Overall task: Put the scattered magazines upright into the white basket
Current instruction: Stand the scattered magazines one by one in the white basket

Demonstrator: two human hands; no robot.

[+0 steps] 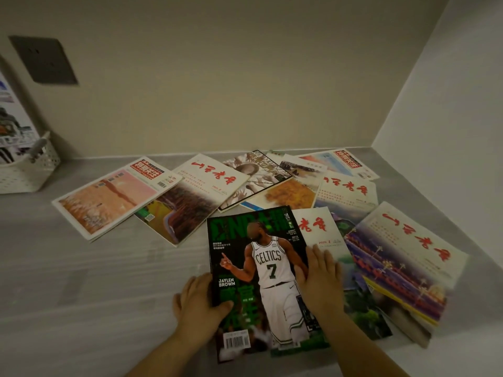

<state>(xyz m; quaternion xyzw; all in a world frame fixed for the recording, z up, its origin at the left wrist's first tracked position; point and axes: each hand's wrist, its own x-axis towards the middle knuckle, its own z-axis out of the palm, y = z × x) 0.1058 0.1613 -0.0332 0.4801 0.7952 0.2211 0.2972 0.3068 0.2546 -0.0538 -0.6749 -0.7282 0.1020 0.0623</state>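
Grey counter (pixel 81 268) in a wall corner. Left hand (pixel 200 300): grip pinching the left edge of the basketball magazine (pixel 261 276), thumb on the cover. Right hand (pixel 321 278): fingers spread, flat on its right edge. Other magazines (pixel 206 191) lie scattered beyond both hands. White basket (pixel 30 170) far left, one magazine (pixel 12 126) upright inside.

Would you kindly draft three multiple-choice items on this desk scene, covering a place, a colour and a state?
1. Where is the white basket?
A. far left by the wall
B. far right corner
C. under the hands

2. What colour is the background of the basketball magazine?
A. pink
B. dark green
C. yellow

3. How does the left hand meet that magazine?
A. hovering clear
B. gripping its left edge
C. pressing a fist on it

Answers: 1 A, it stands at the left edge; 2 B, dark green surrounds the player; 3 B, the thumb lies over the cover.
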